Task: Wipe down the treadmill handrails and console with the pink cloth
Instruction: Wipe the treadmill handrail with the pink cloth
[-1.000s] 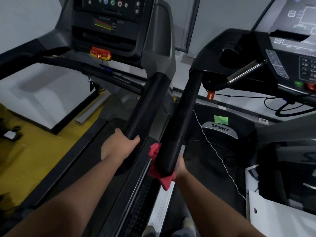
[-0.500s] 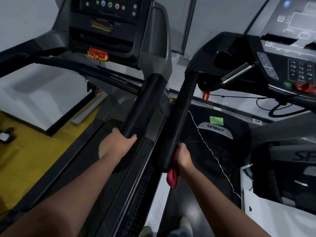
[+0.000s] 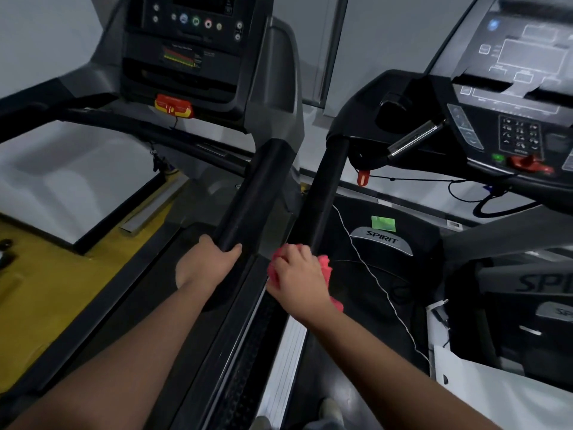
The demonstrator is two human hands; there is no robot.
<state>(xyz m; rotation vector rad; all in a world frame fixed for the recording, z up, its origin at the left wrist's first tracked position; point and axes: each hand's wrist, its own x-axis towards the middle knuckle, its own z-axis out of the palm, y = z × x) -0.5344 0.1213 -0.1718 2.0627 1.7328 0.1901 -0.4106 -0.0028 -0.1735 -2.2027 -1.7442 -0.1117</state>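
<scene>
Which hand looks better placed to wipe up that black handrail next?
Probably the right hand: it holds the pink cloth against the handrail. The left hand grips the neighbouring rail, clothless.

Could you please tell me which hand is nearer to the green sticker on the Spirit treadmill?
Right. The right hand, holding the pink cloth against the nearer handrail, is just below and left of the green sticker; the left hand grips the other handrail, farther left.

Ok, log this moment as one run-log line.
phase: handrail wipe | right hand holds pink cloth on near end of right handrail | left hand grips left handrail | right console untouched
</scene>
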